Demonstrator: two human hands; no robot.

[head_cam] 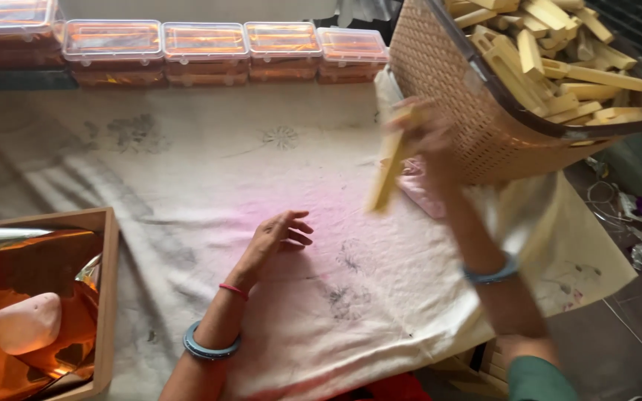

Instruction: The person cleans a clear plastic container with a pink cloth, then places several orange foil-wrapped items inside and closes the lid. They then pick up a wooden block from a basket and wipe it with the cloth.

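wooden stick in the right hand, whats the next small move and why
Probably lower the wooden stick onto the bare cloth beside the left hand. The right hand holds it in the air, just clear of the basket, and the left hand rests open, empty.

My right hand (425,137) is a blur, and so is the pale wooden stick (388,174) in it. At two o'clock the woven basket (447,89) runs off the top edge. At eight o'clock the wooden tray (109,297) is cut off too.
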